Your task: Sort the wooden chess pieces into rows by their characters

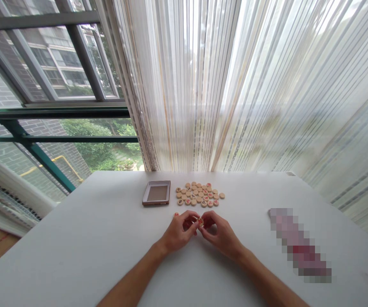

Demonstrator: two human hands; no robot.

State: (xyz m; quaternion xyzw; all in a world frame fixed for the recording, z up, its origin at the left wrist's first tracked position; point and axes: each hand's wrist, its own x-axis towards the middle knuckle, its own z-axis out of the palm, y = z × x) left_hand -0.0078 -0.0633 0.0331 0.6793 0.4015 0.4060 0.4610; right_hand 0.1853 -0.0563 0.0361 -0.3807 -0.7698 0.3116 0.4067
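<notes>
My left hand (181, 229) and my right hand (217, 230) meet over the white table, fingertips pinched from both sides on one round wooden Chinese chess piece (200, 221) with a red character. Another red-marked chess piece (176, 215) lies just beyond my left knuckles, partly covered by the hand. Farther off is a loose cluster of chess pieces (199, 199). Some of these show red or black characters, while others have plain faces up.
Left of the cluster lies a shallow square box part (144, 197) with a brown inside. A pixelated, pinkish long object (299, 247) rests on the table (75, 256) at right. Striped sheer curtains (184, 85) hang along the table's far edge, beside a window.
</notes>
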